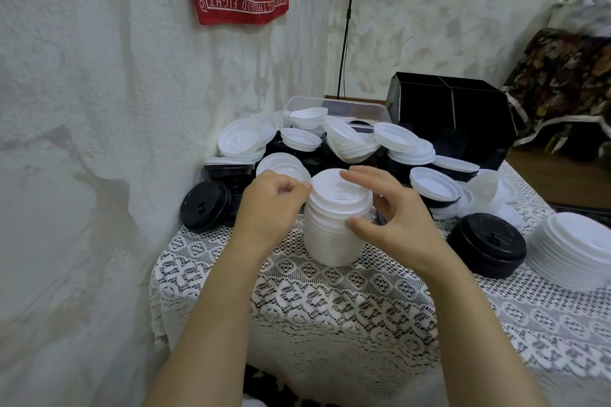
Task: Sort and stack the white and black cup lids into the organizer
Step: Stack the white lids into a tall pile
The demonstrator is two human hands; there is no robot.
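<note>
A tall stack of white lids (334, 228) stands upright on the lace-covered table (330, 301). My left hand (267, 205) touches its upper left edge with curled fingers. My right hand (390, 208) curves round its right side, fingers over the top lid and thumb on the stack's front. Behind lies a loose heap of white lids (347, 139) mixed with black ones. A black lid stack (206, 205) lies at the left, another black stack (486, 244) stands at the right. The black organizer (453, 109) with dividers sits at the back right.
A second white lid stack (572, 251) stands at the far right. A clear plastic tub (347, 107) sits behind the heap. The wall runs close along the table's left side. A patterned chair (562, 82) is beyond the organizer.
</note>
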